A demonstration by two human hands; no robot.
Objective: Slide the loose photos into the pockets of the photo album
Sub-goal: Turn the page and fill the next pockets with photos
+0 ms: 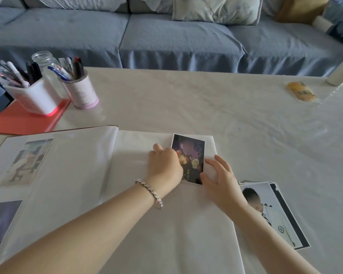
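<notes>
Curled left fingers (173, 155) hold photo (189, 153); spread right fingers (216, 165) touch it.

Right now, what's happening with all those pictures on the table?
A person is filling a photo album. Their left hand holds a dark photo by its left edge on the right-hand page, while the right hand lies flat beside it, fingers spread. More loose photos wait in a stack on the table to the right. The left page already holds pocketed photos.
</notes>
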